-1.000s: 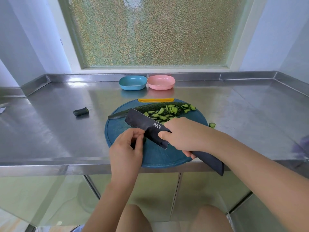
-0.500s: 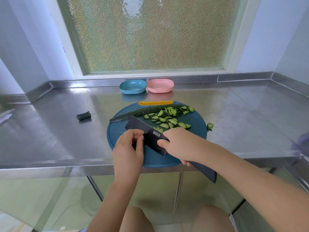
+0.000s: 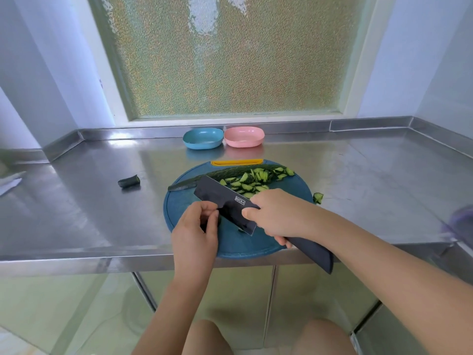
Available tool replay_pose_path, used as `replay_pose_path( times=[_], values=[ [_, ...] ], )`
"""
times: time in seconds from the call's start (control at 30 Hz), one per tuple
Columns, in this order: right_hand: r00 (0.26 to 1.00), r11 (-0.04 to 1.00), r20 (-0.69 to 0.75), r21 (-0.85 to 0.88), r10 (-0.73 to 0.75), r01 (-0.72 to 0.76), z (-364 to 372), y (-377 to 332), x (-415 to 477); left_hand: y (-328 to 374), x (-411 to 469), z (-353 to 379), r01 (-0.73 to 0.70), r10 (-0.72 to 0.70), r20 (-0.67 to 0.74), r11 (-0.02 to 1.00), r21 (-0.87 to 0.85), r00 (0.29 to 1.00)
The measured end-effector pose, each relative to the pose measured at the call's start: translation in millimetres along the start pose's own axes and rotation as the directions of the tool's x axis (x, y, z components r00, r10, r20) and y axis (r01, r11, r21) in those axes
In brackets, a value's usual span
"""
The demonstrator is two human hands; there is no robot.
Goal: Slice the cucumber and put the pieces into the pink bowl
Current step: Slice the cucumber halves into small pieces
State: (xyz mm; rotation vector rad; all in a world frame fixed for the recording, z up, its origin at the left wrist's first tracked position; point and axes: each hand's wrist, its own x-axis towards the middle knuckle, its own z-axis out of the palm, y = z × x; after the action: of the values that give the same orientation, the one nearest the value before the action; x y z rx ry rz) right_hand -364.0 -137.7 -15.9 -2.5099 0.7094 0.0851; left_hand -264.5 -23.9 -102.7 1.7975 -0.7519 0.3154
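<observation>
Steel counter [image 3: 76, 201]: right hand [image 3: 279, 216] grips black knife [image 3: 220, 198], blade marked "BUCK-I".

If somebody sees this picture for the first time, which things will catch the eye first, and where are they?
The black knife, held by the right hand, slants over the round blue cutting board at the front edge of the counter; the left hand pinches a dark piece beside the blade. Behind, green cucumber slices lie piled by a long cucumber half. A pink bowl and a blue bowl stand under the window.
</observation>
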Motion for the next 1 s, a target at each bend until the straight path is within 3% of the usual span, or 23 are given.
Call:
replay_pose_path(
  times=[0.37, 0.57, 0.67, 1.0],
  values=[
    [1.000, 1.000, 0.012, -0.004, -0.012, 0.012, -1, 0, 0, -4, 1, 1, -0.037, 0.036, -0.003, 0.999, -0.024, 0.999],
    [1.000, 0.994, -0.027, -0.109, -0.007, 0.004, 4, -6, 1, -4, 1, 1, -0.041, 0.041, -0.004, 0.999, -0.019, 0.999],
    [1.000, 0.990, 0.023, -0.139, 0.011, -0.007, 7, -11, 1, -4, 1, 1, -0.042, 0.042, -0.001, 0.999, -0.017, 0.999],
    [0.999, 0.994, -0.005, -0.101, 0.042, -0.042, 28, -15, 4, -3, 1, -2, -0.042, 0.042, 0.029, 0.999, 0.003, 0.999]
  ],
)
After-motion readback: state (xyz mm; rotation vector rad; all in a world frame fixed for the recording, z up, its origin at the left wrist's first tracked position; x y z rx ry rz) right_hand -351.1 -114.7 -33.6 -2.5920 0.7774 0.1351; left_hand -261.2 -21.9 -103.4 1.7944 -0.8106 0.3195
